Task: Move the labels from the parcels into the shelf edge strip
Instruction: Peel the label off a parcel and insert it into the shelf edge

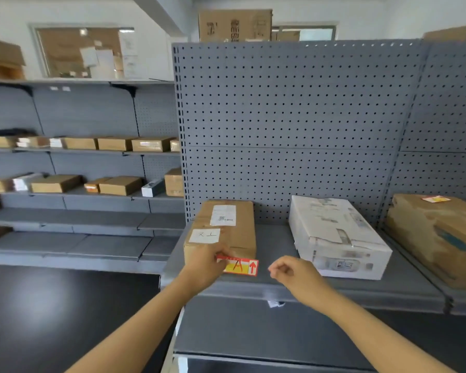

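Observation:
A brown parcel [226,230] lies on the grey shelf [277,254], with white stickers on top. My left hand [205,267] pinches a red and yellow label [240,265] marked "A" with a red arrow, held in front of the parcel's near end, just above the shelf. My right hand [288,270] hovers to the right of the label, fingers curled, holding nothing. The shelf edge strip [361,300] runs along the shelf front below both hands. A white parcel [336,238] lies to the right. Further right, a brown parcel [436,238] carries a red and yellow label [435,199].
A grey pegboard [293,130] backs the shelf. A small white tag [275,303] hangs from the strip under my right hand. Shelves with several cardboard boxes [113,185] stand to the left across a dark floor [51,305]. A large carton [234,25] sits above the pegboard.

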